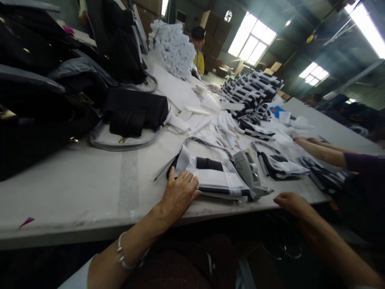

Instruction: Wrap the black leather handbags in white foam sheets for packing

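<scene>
The left hand [180, 192] is laid flat, fingers [189, 178] spread and gripping nothing, on the left end of the wrapped bundle [219, 180]. Its long axis runs rightward along the table [90, 188] edge to the grey tool [251, 172]. The right hand [290, 202] is held beyond that edge, and whether its fingers are open or closed cannot be told. Bare tabletop lies leftward.

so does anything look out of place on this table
Only one small thing: a pink scrap lies alone by the front edge of the table, well left of the left hand resting on the wrapped black-and-white bundle.
</scene>
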